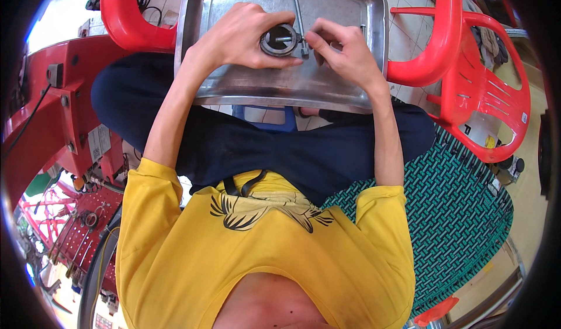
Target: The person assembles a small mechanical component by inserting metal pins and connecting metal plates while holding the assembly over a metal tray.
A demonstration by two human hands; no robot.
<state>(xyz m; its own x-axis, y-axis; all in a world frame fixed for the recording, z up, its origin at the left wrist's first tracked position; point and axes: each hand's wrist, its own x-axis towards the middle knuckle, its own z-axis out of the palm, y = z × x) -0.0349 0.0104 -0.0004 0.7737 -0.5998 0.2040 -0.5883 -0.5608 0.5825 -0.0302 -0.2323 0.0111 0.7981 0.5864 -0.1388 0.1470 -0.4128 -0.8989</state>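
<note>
My left hand (242, 35) is wrapped round a short hollow metal cylinder (280, 52), which looks like a piston with a pin across its inside. Its open end faces up. At the cylinder's right side, the fingers of my right hand (346, 47) are closed in a pinch. Whatever small piece sits between those fingertips is too hidden to name. Both hands are over a shallow metal tray (248, 89). A long thin metal rod (297, 6) with a block-like end lies in the tray, passing between the cylinder and my right fingertips.
Red plastic chair arms (125, 13) flank the tray, and another red chair (491, 98) stands at the right. A red metal machine (44, 104) fills the left side. Beneath the tray is a blue stool (266, 117). A green woven seat (456, 212) lies at lower right.
</note>
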